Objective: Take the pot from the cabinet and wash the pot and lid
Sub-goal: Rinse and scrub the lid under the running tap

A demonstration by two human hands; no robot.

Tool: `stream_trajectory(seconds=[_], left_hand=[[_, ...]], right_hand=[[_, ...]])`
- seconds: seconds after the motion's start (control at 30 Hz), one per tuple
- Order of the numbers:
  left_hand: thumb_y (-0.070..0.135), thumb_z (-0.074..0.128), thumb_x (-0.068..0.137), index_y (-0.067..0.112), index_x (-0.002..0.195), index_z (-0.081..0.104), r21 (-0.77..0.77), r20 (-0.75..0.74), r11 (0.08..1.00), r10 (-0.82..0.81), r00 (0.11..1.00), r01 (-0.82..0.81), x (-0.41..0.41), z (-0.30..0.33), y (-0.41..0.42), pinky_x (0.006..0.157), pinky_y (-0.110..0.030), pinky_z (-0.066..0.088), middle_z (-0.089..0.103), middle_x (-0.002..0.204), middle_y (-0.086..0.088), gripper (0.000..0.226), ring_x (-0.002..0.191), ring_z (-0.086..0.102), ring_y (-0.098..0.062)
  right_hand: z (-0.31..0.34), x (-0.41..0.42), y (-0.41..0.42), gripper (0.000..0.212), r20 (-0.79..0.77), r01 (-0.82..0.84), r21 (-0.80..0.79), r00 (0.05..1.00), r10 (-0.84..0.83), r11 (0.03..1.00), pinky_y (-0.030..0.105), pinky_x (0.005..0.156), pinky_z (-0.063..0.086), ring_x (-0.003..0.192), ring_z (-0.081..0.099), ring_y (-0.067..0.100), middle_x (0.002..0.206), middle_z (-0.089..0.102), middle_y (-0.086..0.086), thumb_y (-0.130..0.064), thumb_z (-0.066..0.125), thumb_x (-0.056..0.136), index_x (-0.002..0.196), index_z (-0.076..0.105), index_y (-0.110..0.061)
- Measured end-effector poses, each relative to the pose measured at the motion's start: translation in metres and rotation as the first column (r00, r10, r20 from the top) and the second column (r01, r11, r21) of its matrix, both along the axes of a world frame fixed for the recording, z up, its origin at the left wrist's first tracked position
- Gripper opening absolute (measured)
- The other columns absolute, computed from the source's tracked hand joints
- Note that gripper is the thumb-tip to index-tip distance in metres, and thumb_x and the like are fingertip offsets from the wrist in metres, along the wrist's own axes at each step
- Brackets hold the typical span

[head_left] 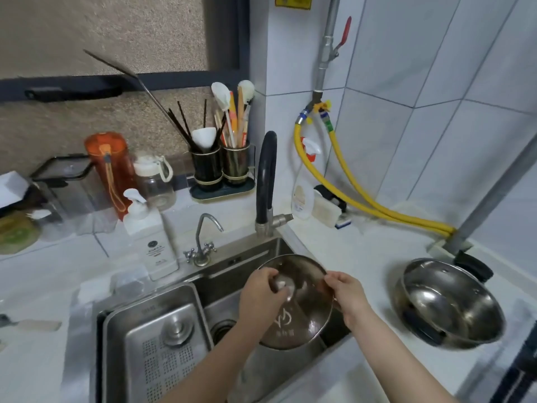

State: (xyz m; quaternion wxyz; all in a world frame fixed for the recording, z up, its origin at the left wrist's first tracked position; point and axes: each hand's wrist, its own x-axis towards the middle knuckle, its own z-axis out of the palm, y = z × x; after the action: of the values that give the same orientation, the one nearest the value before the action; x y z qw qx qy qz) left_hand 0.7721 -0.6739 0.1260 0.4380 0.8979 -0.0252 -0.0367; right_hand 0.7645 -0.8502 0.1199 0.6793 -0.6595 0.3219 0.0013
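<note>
So both hands on the lid (pixel 299 303) over the sink (pixel 232 257): left hand (pixel 263 295) pinching its middle, right hand (pixel 347 295) gripping the rim, pot (pixel 453 303) on the surface to my right.

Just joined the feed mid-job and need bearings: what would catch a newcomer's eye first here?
The round glass pot lid, held tilted over the steel sink by both hands: the left hand on its centre, the right hand on its right rim. Next, the shiny steel pot lying tilted on the white counter to the right. Behind, two yellow hoses run along the tiled wall.
</note>
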Motion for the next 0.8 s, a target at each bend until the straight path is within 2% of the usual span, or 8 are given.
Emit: stream_trajectory(seconds=[0.1,0.2,0.3,0.37,0.43,0.5,0.63,0.8], left_hand=[[0.035,0.065,0.082,0.026,0.121,0.055,-0.011,0.068,1.000,-0.012,0.998,0.013,0.002,0.009,-0.013,0.094,-0.029,0.048,0.057,0.112,0.008,0.041,0.102,0.055,-0.008],[0.034,0.065,0.083,0.028,0.122,0.055,0.011,0.108,0.995,-0.095,0.990,0.094,0.003,0.026,-0.070,0.091,-0.022,0.043,0.057,0.113,0.010,0.042,0.100,0.053,-0.005],[0.031,0.067,0.082,0.027,0.124,0.056,0.006,0.169,0.995,-0.099,0.981,0.099,0.011,0.039,-0.082,0.092,-0.025,0.043,0.060,0.115,0.008,0.043,0.105,0.055,-0.009],[0.028,0.068,0.082,0.025,0.125,0.056,-0.003,0.188,0.989,-0.142,0.972,0.145,0.014,0.043,-0.110,0.095,-0.029,0.043,0.062,0.115,0.006,0.044,0.109,0.055,-0.013],[0.023,0.068,0.080,0.024,0.125,0.056,-0.010,0.197,0.976,-0.210,0.958,0.216,0.015,0.046,-0.143,0.098,-0.032,0.043,0.063,0.117,0.004,0.047,0.111,0.055,-0.016],[0.021,0.068,0.078,0.023,0.126,0.056,-0.005,0.220,0.960,-0.273,0.936,0.281,0.015,0.047,-0.179,0.099,-0.035,0.043,0.064,0.118,0.002,0.049,0.112,0.055,-0.018],[0.019,0.067,0.076,0.022,0.126,0.056,-0.001,0.245,0.919,-0.382,0.891,0.394,0.016,0.043,-0.244,0.103,-0.035,0.041,0.063,0.122,0.002,0.051,0.116,0.054,-0.017],[0.029,0.069,0.076,0.030,0.128,0.053,0.127,0.270,0.860,-0.510,0.817,0.495,0.012,0.028,-0.313,0.101,-0.035,0.043,0.063,0.120,0.006,0.055,0.114,0.055,-0.014]], right_hand=[[0.010,-0.005,-0.009,0.018,0.060,0.035,-0.001,0.998,-0.035,0.999,0.026,0.061,0.049,0.067,0.059,0.018,0.076,0.064,0.010,0.000,0.049,0.093,0.095,0.067,-0.003],[0.016,-0.016,-0.062,0.028,0.097,0.083,-0.111,0.993,-0.073,0.990,0.037,0.081,0.053,0.084,0.063,0.024,0.087,0.069,0.009,-0.001,0.046,0.094,0.085,0.069,-0.015],[0.013,-0.015,-0.074,0.025,0.097,0.085,-0.217,0.993,-0.065,0.972,0.045,0.094,0.050,0.094,0.063,0.027,0.091,0.068,0.008,-0.006,0.048,0.091,0.107,0.066,-0.015],[0.023,-0.026,-0.092,0.028,0.136,0.130,-0.247,0.986,-0.099,0.960,0.042,0.094,0.050,0.089,0.062,0.023,0.084,0.066,0.002,-0.005,0.049,0.090,0.113,0.061,-0.018],[0.030,-0.039,-0.116,0.024,0.182,0.158,-0.334,0.978,-0.101,0.929,0.034,0.088,0.048,0.082,0.060,0.016,0.081,0.064,-0.003,-0.001,0.050,0.089,0.101,0.059,-0.020],[0.032,-0.052,-0.142,0.016,0.210,0.172,-0.472,0.974,-0.079,0.865,0.035,0.086,0.048,0.086,0.061,0.019,0.089,0.067,0.002,-0.007,0.054,0.086,0.098,0.062,-0.014],[0.021,-0.076,-0.193,0.034,0.140,0.162,-0.625,0.986,-0.095,0.764,0.039,0.091,0.048,0.101,0.057,0.020,0.108,0.064,0.003,-0.027,0.056,0.084,0.117,0.059,-0.020],[0.012,-0.104,-0.237,0.038,0.134,0.183,-0.711,0.983,-0.124,0.679,0.040,0.096,0.043,0.103,0.052,0.018,0.105,0.059,-0.003,-0.010,0.058,0.085,0.123,0.056,-0.012]])
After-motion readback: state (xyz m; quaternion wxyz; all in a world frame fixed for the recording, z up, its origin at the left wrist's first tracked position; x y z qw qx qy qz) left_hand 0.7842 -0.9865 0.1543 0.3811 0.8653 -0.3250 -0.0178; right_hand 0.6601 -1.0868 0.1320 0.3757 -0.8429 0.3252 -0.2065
